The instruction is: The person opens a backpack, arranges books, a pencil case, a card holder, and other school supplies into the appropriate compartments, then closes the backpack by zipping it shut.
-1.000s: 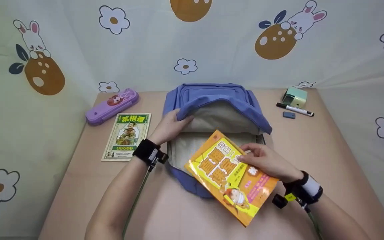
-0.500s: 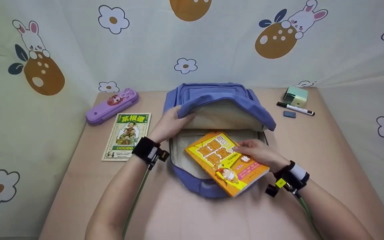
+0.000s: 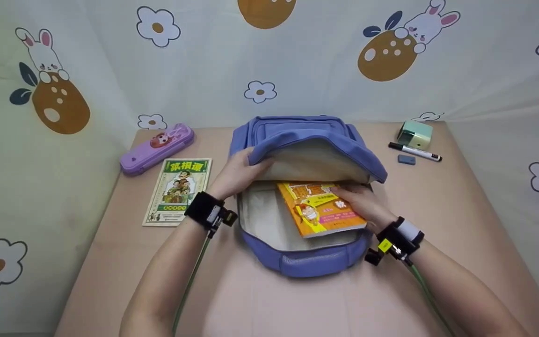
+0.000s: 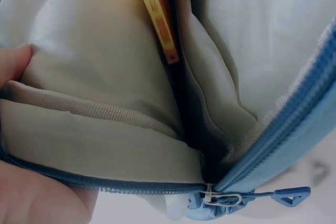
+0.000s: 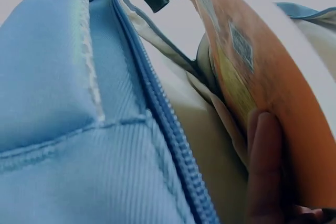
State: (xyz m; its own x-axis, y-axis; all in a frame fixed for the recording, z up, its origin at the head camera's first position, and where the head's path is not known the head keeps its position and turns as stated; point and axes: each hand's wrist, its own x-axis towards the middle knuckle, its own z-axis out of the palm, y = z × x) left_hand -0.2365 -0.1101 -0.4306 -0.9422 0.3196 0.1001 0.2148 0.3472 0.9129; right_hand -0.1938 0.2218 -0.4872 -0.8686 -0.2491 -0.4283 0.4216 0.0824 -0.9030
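One orange book (image 3: 323, 210), deeper in one backpack (image 3: 316, 263) than before
I see the right hand (image 3: 364, 202) pinch it in its fingers, the left hand (image 3: 237, 173) grip the flap (image 3: 318, 157); one green book (image 3: 177, 193), one marker (image 3: 414, 151) lie on the counter (image 3: 260, 304).

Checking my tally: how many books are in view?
2: the orange book, held by the right hand, partly inside the backpack; the green-and-cream book, on the table near the purple case. The backpack may hide more.

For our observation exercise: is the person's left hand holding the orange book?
No, the left hand grips the open backpack flap, while the right hand holds the orange book.
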